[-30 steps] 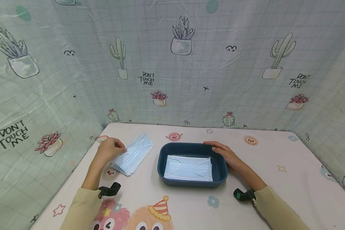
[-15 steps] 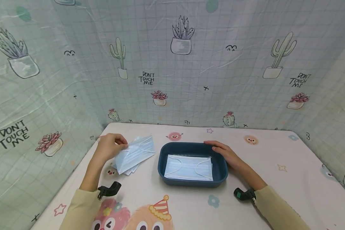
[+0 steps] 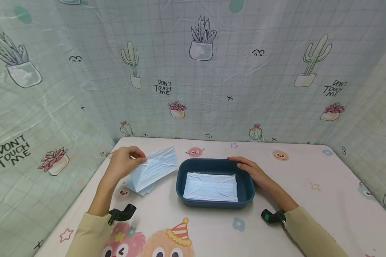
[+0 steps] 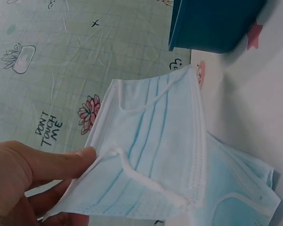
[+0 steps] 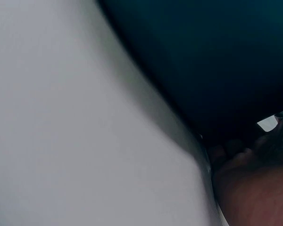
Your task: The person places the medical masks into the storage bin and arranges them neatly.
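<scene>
Pinching one pale blue face mask [image 3: 156, 165] by its near-left edge, the left hand [image 3: 123, 165] is holding it just above the stack of masks [image 3: 140, 187] lying on the bench [image 3: 308, 200]. Its fingers [image 4: 61, 162] are closing on the white hem, thumb on top; the mask is hanging tilted, long axis running from the hand up and rightward toward the blue tray [image 3: 249, 194]. That tray is sitting just right of the lifted mask, apart from it, and the left hand is the nearer of the two to the mask. Inside, more masks [image 3: 210, 186] are lying flat, ear loops up. Further right, the right hand [image 3: 252, 171] is resting against the tray's far-right rim, fingers laid straight along it, gripping nothing. The right wrist view is too dark and close to add detail.
</scene>
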`<state>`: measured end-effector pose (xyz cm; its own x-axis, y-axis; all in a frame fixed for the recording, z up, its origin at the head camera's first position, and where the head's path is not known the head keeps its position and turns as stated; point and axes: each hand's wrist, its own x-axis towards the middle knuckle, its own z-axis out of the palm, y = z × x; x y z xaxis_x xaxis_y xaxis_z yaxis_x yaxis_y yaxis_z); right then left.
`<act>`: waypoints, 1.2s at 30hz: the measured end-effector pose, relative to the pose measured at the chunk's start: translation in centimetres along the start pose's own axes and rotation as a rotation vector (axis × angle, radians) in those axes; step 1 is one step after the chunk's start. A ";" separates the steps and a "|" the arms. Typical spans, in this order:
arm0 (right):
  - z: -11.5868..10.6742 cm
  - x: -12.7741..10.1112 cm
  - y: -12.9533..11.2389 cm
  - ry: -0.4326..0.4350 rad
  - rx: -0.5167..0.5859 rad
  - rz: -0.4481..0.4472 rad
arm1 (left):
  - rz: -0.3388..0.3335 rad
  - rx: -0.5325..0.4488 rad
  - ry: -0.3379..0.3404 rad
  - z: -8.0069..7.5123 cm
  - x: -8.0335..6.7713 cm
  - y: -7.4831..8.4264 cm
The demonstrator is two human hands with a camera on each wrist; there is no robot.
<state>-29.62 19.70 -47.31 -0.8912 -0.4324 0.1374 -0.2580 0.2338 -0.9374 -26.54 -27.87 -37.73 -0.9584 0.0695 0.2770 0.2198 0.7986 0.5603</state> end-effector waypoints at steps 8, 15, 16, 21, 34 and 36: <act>0.1 -0.1 0.3 0.000 0.015 0.013 | -0.074 -0.082 -0.057 2.4 0.5 0.3; 0.2 -0.2 0.4 0.003 0.008 0.040 | -0.070 -0.114 -0.131 4.9 0.5 0.0; 0.2 -0.2 0.3 0.007 0.011 0.044 | -0.066 -0.129 -0.144 5.2 0.5 0.0; -0.2 0.4 -0.4 0.012 0.030 0.072 | -0.059 -0.170 -0.203 6.6 0.8 0.0; -0.4 0.9 -1.1 0.004 0.065 0.066 | -0.007 -0.133 -0.291 8.6 1.0 0.0; -0.2 0.5 -0.7 0.011 0.074 0.076 | -0.001 -0.127 -0.280 8.8 1.0 -0.1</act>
<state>-30.02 19.50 -46.51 -0.9113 -0.4061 0.0679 -0.1615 0.2010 -0.9662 -29.10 -22.60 -44.42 -0.9677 0.2447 0.0607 0.2230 0.7189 0.6584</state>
